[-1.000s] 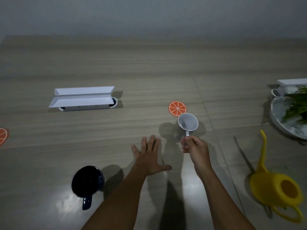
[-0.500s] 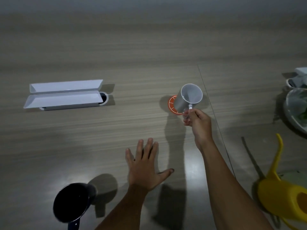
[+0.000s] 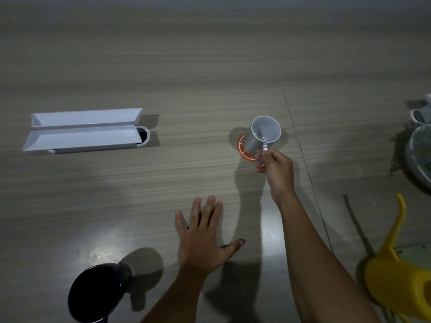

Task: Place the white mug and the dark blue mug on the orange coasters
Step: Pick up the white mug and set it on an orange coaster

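Observation:
The white mug (image 3: 262, 135) stands upright over an orange coaster (image 3: 243, 151) at the table's middle right, covering most of it; whether its base touches the coaster I cannot tell. My right hand (image 3: 275, 170) is closed on the mug's handle from the near side. My left hand (image 3: 203, 234) lies flat on the table with fingers spread, holding nothing. The dark blue mug (image 3: 95, 292) stands at the near left, to the left of my left forearm. Only one coaster is in view.
A white open cable box (image 3: 81, 131) sits at the left of the wooden table (image 3: 186, 66). A yellow watering can (image 3: 396, 276) is at the near right, and a white plant pot (image 3: 417, 157) at the right edge.
My right hand carried the white mug forward and lowered it over the orange coaster. The view shifted, so the far-left coaster left the frame. My left hand stayed flat.

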A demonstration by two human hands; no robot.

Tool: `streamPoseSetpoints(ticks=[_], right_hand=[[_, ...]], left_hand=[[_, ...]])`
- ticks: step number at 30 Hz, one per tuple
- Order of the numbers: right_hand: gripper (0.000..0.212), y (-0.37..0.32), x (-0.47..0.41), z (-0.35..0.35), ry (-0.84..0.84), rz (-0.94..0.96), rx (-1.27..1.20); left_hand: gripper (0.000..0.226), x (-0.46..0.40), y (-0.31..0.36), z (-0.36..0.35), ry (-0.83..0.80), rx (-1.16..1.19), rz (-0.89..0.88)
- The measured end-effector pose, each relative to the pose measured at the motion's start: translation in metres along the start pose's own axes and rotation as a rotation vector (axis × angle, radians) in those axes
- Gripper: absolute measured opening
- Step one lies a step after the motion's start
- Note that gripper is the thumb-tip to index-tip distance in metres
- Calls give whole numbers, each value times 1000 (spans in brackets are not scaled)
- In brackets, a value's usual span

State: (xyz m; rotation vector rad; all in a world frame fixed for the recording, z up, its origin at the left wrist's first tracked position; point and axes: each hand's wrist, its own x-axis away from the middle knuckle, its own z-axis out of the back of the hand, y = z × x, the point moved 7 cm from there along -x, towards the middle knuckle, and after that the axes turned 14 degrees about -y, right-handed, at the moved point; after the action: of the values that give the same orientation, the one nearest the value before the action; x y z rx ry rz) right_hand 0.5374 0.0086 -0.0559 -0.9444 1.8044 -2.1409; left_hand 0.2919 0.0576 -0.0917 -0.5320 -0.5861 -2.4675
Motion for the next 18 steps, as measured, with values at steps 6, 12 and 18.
streamPoseSetpoints(ticks=[6,12,18], right_hand=[[31,6,-1,1,7,-6,12],[33,8,-1,0,1,-6,7],[15,8,2,2,-11,-4,20]], left_hand=[[107,0,-1,-1,-8,-3,9],[106,-1,-1,-2,-12,1,14],[105,0,-2,-2,25,-8,4]])
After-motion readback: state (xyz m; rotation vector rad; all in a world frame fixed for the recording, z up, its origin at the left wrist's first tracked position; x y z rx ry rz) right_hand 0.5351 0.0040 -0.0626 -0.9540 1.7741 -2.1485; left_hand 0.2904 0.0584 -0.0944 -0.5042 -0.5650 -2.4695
